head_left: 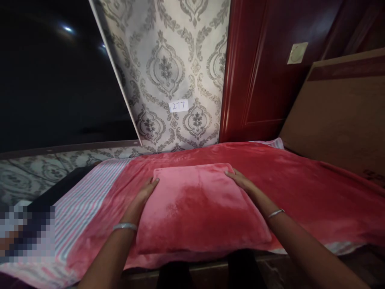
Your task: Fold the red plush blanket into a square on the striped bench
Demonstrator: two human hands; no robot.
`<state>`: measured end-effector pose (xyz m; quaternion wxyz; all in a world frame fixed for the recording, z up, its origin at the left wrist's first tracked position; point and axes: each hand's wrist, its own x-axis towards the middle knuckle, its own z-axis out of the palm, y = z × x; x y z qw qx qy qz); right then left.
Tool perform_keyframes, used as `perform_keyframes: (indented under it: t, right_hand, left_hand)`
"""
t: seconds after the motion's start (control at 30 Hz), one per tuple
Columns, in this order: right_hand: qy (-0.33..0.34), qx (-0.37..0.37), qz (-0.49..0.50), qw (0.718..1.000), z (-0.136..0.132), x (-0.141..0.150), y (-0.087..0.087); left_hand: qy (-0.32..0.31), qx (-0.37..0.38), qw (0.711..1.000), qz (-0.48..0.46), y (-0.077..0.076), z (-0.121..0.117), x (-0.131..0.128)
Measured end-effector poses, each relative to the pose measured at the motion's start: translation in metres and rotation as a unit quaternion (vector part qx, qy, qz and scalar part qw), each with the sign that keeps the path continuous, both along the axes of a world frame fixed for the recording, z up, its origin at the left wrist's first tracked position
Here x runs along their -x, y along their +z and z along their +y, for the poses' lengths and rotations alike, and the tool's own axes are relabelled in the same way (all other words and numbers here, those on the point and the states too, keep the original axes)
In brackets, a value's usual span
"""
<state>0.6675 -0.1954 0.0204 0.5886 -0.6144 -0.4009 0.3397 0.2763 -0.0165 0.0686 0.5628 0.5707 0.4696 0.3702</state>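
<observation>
A pink and red plush cloth (198, 208), flat and roughly square like a folded piece, lies in front of me on a red plush blanket (282, 188). My left hand (147, 190) grips its left edge near the far corner, thumb on top. At the far right corner, my right hand (240, 180) holds the other edge in the same way. The remaining fingers of both hands are mostly hidden at the sides of the cloth.
Beneath the red blanket's left side shows a striped sheet (90, 200). A large dark screen (60, 80) stands at the left. On the right are a dark red wooden panel (252, 80) and a big cardboard box (339, 108). A blurred patch covers the lower left.
</observation>
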Motion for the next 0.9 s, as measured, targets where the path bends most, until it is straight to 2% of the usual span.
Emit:
perform_keyframes:
  t: [0.13,0.23,0.33,0.43,0.53,0.6,0.63,0.7,0.77,0.83,0.9]
  right_hand:
    - [-0.03,-0.027,-0.01,0.999,0.001,-0.007,0.004]
    - [-0.059,-0.005,-0.014,0.998,-0.001,-0.008,0.0]
    - [-0.057,0.021,-0.02,0.998,-0.005,-0.006,-0.009]
    - [-0.074,0.026,-0.073,0.994,-0.009,-0.009,-0.011]
    - [-0.128,-0.002,-0.183,0.975,-0.006,-0.006,0.005]
    - [-0.115,-0.057,-0.287,0.949,0.0,0.011,0.02]
    - [-0.083,-0.087,-0.337,0.934,0.004,0.025,0.028]
    - [0.041,-0.124,-0.391,0.911,0.009,0.062,0.039]
    - [0.179,-0.126,-0.424,0.879,0.012,0.1,0.045]
    - [0.297,-0.107,-0.456,0.832,0.013,0.129,0.047]
    - [0.364,-0.078,-0.479,0.795,0.015,0.144,0.045]
  left_hand:
    - [0.04,-0.017,0.999,0.018,0.006,-0.004,-0.006]
    - [0.05,-0.04,0.997,0.051,0.01,-0.006,-0.007]
    - [0.042,-0.07,0.991,0.103,0.011,-0.008,-0.004]
    - [0.046,-0.119,0.984,0.128,0.016,-0.015,0.0]
    - [0.034,-0.194,0.971,0.139,0.021,-0.04,-0.004]
    - [-0.021,-0.266,0.951,0.156,0.019,-0.071,-0.013]
    - [-0.094,-0.341,0.914,0.197,0.015,-0.09,-0.019]
    - [-0.245,-0.478,0.807,0.244,0.004,-0.126,-0.031]
    - [-0.321,-0.551,0.719,0.276,-0.008,-0.155,-0.041]
    - [-0.337,-0.581,0.678,0.298,-0.017,-0.17,-0.046]
    - [-0.33,-0.587,0.671,0.31,-0.023,-0.175,-0.048]
